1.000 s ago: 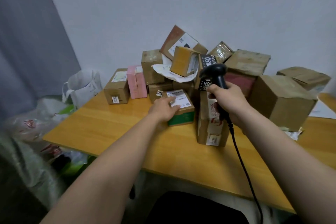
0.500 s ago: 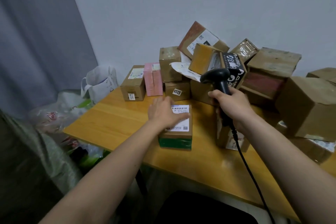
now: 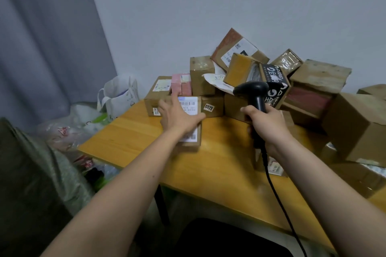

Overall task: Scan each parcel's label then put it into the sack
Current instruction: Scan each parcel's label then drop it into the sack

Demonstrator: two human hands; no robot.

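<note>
My left hand lies on top of the parcel, a flat brown box near the front left part of the worktop. The fingers spread over its white label with the thumb hooked over the right edge, so the hand grips the box from above. I cannot tell whether the box rests on the wood or is tipped up. My right hand is wrapped tight around the handle of the black scanner; its head points left, toward the label, and its cable hangs down past the worktop's edge. Behind both hands, a heap of cardboard boxes is piled against the wall. The grey-green sack sits low on the left, beside the worktop, with a white bag beyond it.
</note>
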